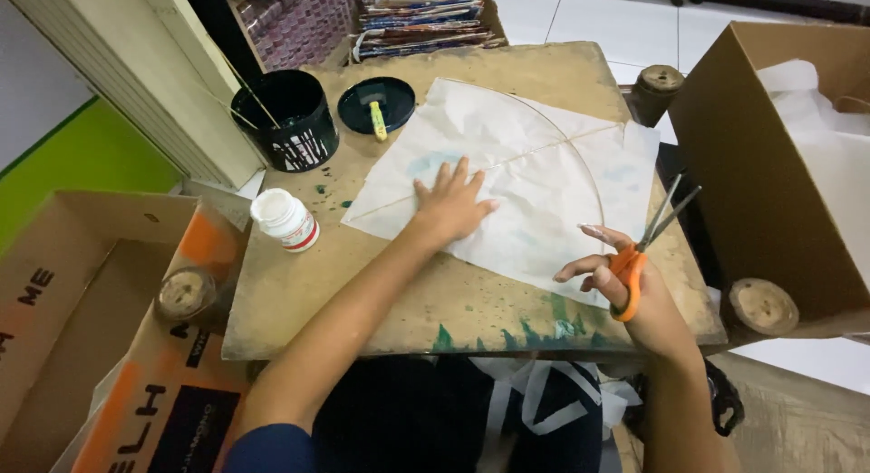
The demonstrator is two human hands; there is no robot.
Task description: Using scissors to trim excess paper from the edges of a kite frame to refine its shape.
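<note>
A worn wooden board table (381, 283) with green paint marks along its near edge carries a white, kite-shaped sheet of thin paper (535, 178) fitted with thin stick spars. The sheet lies flat, one corner toward the far edge of the table and its long axis running from the near-left corner up to the far right along the straight spar; a second spar curves across it. The left hand (450, 204) rests palm down on the sheet's left part, fingers spread wide and flat, gripping nothing. The right hand (625, 287) sits at the sheet's near-right edge, thumb and fingers threaded through the handles of orange-handled scissors (645, 242), whose metal blades stand slightly parted and point up and to the far right, over the table's right edge. To the left of the sheet stand a black plastic tub (285, 120), a round black lid (376, 104) holding a small yellow-green stick, and a white plastic bottle with a red label (285, 219). Open cardboard boxes flank the table, one at right (761, 165) and one at left (82, 283). Round wooden spools (763, 305) stand just beside the table's corners.
</note>
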